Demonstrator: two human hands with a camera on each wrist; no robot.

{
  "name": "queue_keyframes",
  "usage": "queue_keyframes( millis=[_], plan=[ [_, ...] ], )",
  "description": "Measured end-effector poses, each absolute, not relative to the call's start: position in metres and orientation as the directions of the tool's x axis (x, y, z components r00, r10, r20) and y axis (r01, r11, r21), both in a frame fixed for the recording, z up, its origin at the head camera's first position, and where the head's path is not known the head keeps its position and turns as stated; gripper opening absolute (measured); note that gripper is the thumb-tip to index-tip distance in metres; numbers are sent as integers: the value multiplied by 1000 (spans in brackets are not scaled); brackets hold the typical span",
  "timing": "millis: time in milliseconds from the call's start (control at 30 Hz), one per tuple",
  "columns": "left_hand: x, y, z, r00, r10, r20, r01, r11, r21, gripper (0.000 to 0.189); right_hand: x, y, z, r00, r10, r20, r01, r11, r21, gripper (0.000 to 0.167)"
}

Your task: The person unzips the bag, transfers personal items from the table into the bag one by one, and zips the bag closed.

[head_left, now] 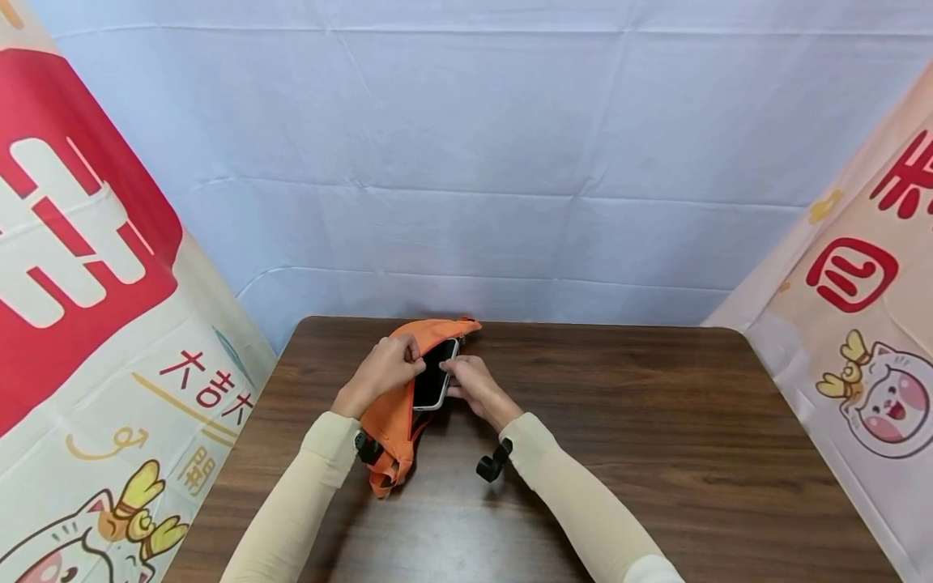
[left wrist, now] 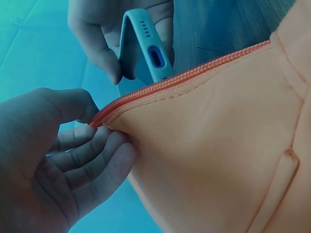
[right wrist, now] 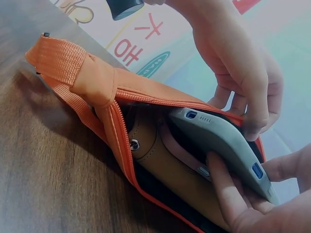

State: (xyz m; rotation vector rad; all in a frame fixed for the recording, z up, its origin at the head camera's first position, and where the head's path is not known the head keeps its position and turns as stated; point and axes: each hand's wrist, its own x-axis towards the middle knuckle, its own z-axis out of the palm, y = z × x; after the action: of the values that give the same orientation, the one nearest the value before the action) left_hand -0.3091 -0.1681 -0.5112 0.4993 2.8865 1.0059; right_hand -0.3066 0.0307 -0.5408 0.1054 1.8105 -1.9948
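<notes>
An orange sling bag [head_left: 389,423] lies on the table, its zipper unfastened and its mouth spread wide. My left hand [head_left: 382,368] pinches the zippered edge [left wrist: 170,81] of the opening between thumb and fingers. With my right hand [head_left: 474,382] I grip a phone in a pale case [head_left: 430,399], thumb on one face and fingers on the other. In the right wrist view the phone stands tilted, partly inside the bag's mouth. Beside it in the bag sit a brown leather-like item with a metal snap [right wrist: 177,187] and a thin pinkish-edged object [right wrist: 176,148], both partly hidden.
The dark wood-grain table [head_left: 641,437] extends to the right of the bag. Behind its far edge hangs a pale cloth [head_left: 466,162]. Printed banners [head_left: 211,356] flank both sides. The bag's webbing strap [right wrist: 58,63] is bunched at its near end.
</notes>
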Motion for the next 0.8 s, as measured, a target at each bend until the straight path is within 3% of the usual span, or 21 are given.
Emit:
queue_keyframes(
  millis=[233,800],
  plan=[
    [-309,-168,-511,-943,322,81,303,736,605,11,-308,30,-540,-899,-271,-343,375,-75,-924,10],
    [-309,-166,-509,-943,326,73,302,736,606,12,-309,24,-543,-903,-258,-344,380,-105,-919,24]
  ],
)
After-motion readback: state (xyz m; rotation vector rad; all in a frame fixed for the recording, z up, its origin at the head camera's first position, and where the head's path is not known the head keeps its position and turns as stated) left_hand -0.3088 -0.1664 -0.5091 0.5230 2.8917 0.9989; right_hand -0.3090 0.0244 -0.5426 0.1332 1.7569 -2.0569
